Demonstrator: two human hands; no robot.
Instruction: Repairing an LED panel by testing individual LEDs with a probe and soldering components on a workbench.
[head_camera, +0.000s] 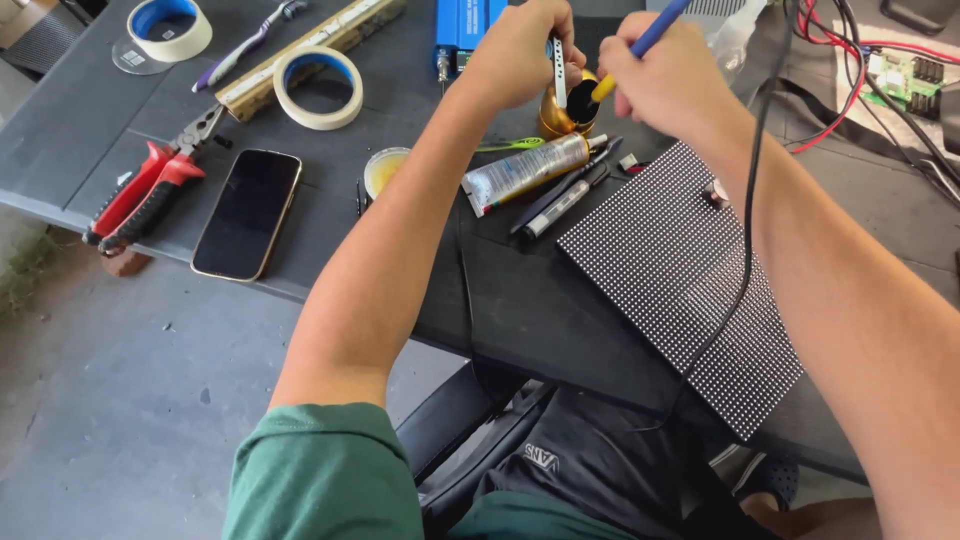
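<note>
My left hand (520, 55) grips a pair of silver tweezers (560, 75) pointing down, beside a small golden pot (565, 112). My right hand (665, 75) holds a blue-handled soldering iron (655, 28) with a yellow collar, its tip dipped into the mouth of the pot. A black cable (748, 200) runs from the iron down over a black dotted LED panel (680, 280) lying on the dark table (520, 300).
A glue tube (525, 172), pens (560, 195) and a small yellow paste tin (383, 170) lie near the pot. Left are a phone (247, 213), red pliers (145, 190), tape rolls (318, 87), a toothbrush (245, 45). A green circuit board (905, 75) with wires sits far right.
</note>
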